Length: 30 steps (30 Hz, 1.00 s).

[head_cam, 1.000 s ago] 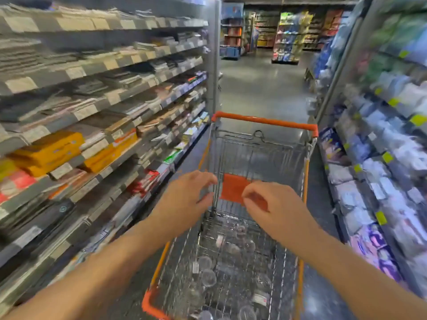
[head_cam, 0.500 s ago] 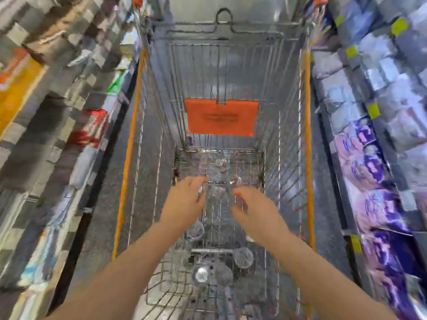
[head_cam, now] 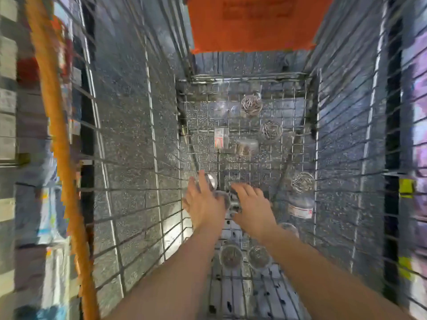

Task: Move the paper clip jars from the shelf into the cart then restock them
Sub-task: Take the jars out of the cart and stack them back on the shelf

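Currently: several paper clip jars (head_cam: 251, 105) lie in cart (head_cam: 150, 112); restocking outstanding. Left hand (head_cam: 203, 204) and right hand (head_cam: 253, 207) are down among the jars; whether the fingers grasp anything cannot be told.

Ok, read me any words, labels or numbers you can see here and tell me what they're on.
Nothing can be read.
Orange flap on the cart: dark print, too blurred.
White and red label on the cart floor: too small.
Jar label: blurred.
Yellow shelf tag: blurred.
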Each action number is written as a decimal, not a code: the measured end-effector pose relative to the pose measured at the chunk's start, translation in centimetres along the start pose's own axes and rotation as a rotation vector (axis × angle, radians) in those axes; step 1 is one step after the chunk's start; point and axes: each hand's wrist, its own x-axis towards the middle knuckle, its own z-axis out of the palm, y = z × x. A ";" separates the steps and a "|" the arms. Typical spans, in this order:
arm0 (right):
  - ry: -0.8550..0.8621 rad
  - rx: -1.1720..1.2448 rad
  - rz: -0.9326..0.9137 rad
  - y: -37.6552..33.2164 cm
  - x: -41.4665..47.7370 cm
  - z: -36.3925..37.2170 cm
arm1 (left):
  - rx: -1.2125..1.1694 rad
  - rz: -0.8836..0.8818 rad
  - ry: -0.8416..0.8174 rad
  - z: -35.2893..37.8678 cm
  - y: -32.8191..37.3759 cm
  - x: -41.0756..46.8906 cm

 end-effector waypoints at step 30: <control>0.344 0.194 -0.136 -1.9 -7.4 -10.1 | -0.270 0.273 0.136 -12.1 10.0 -5.5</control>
